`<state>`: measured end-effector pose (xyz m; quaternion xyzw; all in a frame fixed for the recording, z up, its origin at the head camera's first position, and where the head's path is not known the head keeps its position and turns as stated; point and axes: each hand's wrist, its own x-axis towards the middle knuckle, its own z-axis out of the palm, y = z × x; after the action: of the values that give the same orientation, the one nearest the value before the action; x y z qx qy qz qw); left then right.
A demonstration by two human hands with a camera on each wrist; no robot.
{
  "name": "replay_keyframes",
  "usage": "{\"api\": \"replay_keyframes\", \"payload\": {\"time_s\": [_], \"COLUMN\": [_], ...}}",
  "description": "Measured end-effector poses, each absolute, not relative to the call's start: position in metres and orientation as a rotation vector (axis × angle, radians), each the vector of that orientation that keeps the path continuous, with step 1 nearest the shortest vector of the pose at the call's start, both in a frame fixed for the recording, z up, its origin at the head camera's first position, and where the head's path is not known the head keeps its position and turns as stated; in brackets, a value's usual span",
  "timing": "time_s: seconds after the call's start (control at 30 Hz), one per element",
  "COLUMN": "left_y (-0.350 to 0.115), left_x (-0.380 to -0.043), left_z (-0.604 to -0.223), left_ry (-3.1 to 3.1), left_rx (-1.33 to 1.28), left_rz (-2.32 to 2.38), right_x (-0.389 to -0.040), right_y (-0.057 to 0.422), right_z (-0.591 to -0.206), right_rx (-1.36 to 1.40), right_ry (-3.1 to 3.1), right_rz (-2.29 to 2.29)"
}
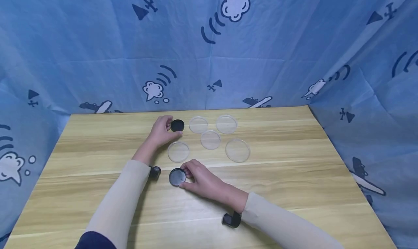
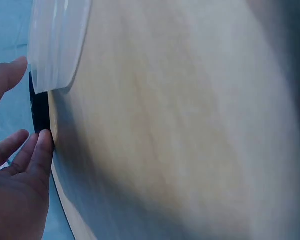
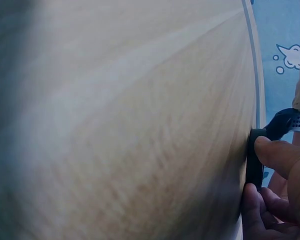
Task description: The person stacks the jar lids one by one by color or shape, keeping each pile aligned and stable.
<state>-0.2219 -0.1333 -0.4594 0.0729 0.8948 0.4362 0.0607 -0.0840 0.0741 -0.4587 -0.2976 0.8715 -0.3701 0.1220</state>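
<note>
At the back of the table, my left hand (image 1: 161, 131) is spread around a small round black dish (image 1: 177, 125). In the left wrist view its fingertips (image 2: 44, 137) touch the dish's side, while the thumb sits higher, apart from the dish. Closer to me, my right hand (image 1: 204, 180) pinches a second shallow round black dish (image 1: 177, 177) by its rim between thumb and fingers. That dish looks grey and shiny inside and appears to rest on the wood. A clear round dish (image 1: 178, 152) lies between the two black ones and partly covers the far one in the left wrist view.
Several more clear round dishes lie to the right, among them a middle one (image 1: 210, 139), a back right one (image 1: 226, 124) and a front right one (image 1: 237, 150). The wooden table (image 1: 294, 169) meets a blue printed curtain (image 1: 183, 49) at the back and sides.
</note>
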Motion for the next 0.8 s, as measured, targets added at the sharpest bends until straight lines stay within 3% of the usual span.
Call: {"api": "replay_keyframes", "payload": {"time_s": [0.8], "left_y": [-0.125], "left_x": [-0.228], "left_z": [-0.459], "left_ry": [2.860], "left_rx": [0.299], "left_rz": [1.055], "right_x": [-0.084], "right_y": [0.073], "right_z": [-0.460], "right_rx": [-0.834], "right_ry": [2.541], "right_rz": [-1.089]}}
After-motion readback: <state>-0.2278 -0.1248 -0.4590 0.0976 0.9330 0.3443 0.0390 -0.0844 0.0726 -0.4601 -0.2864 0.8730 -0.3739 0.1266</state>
